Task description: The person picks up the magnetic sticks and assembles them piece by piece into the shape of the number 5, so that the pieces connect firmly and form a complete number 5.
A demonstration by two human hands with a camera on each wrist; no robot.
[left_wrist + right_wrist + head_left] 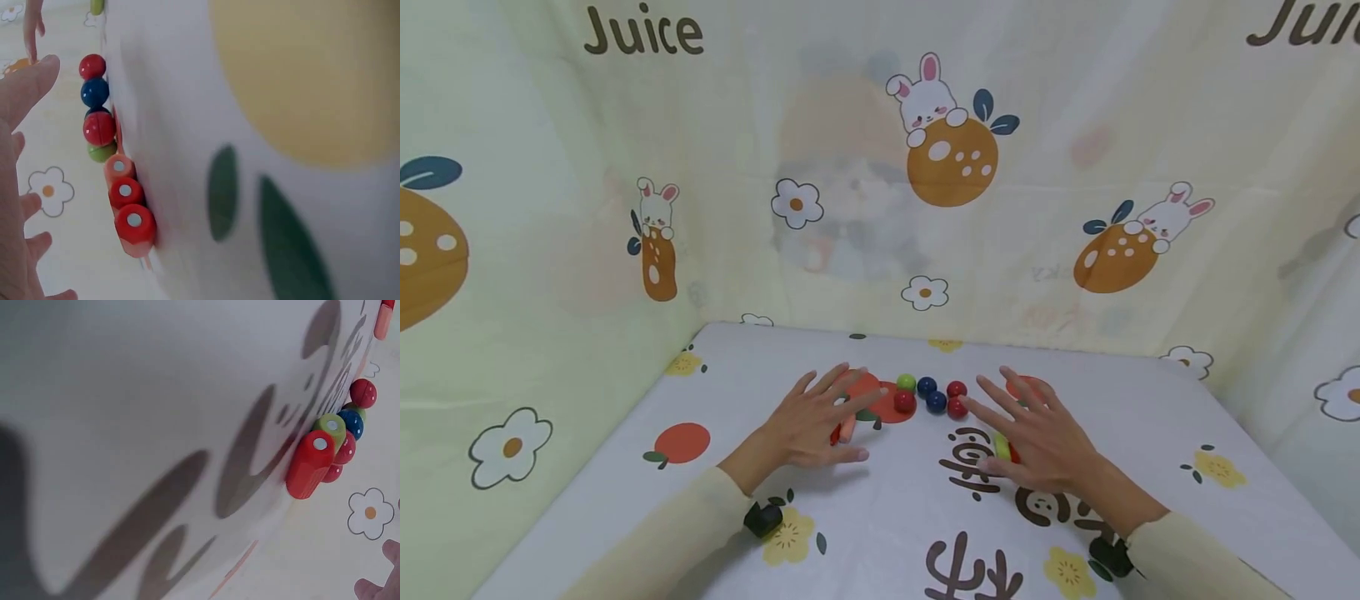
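Note:
My left hand (811, 421), fingers spread, hovers on the left side of the table, palm down. Below it, partly hidden, lies a salmon-coloured block (847, 429); the left wrist view reveals red blocks (134, 226) in a row, each with a silver dot on its end. On the other side my right hand (1037, 433) is likewise spread, over a yellow-green block (1002, 446) and a red block (306, 469). Between the hands sits a cluster of glossy balls: a green ball (906, 382), blue balls (936, 402) and red balls (957, 389). Neither hand grips anything.
A white tablecloth (880, 517) printed with fruit, flowers and dark lettering covers the table. Behind it hangs a pale curtain (850, 250) with rabbit and orange prints, and more curtain closes off both sides. Dark wrist cameras (763, 518) sit under the sleeves.

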